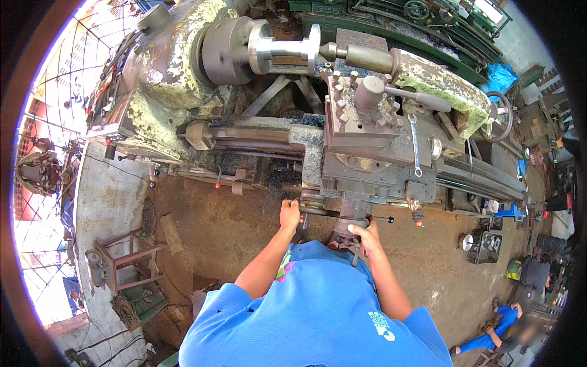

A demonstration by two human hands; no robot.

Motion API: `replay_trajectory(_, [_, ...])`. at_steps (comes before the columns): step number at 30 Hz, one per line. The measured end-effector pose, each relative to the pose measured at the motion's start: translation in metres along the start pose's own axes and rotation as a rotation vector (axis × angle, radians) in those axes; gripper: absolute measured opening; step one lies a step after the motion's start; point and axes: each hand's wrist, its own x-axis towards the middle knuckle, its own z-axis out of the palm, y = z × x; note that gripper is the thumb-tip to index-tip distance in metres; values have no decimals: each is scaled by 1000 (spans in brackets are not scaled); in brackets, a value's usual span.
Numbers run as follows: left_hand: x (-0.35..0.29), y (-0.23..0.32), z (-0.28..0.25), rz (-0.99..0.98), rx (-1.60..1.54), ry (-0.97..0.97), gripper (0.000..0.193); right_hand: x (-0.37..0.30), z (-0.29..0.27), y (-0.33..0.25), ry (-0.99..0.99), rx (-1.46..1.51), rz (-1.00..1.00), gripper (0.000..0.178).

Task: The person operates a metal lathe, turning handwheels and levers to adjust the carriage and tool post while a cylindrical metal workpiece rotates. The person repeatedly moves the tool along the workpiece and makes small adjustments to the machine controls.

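A large metal lathe (269,131) with worn pale green paint stretches in front of me. My left hand (290,215) is closed around the left end of a dark crank handle (318,212) on the carriage's front. On the cross-slide's round knob (348,227), my right hand (367,237) is wrapped, its thumb on top. A shiny turned metal workpiece (287,48) runs from the chuck (227,52) to the tailstock centre (330,51). Beside it stands the tool post (361,113), with several square-headed bolts and metal chips on it.
A combination wrench (416,147) lies on the carriage, right of the tool post. The tailstock (446,92) carries a handwheel (502,116). At the left stands a rusty frame stool (129,257). Another person (504,327) in blue is at the lower right. A green machine (403,37) stands behind.
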Motion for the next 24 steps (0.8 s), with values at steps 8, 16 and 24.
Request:
replay_trajectory(8, [-4, 7, 1, -19, 37, 30, 27, 18, -29, 26, -83, 171, 143, 95])
replay_trajectory(16, [0, 1, 3, -24, -33, 33, 28, 24, -43, 35, -204, 200, 123, 112])
replay_trajectory(24, [-15, 12, 9, -89, -116, 92, 58, 31, -60, 50, -202, 267, 131, 89])
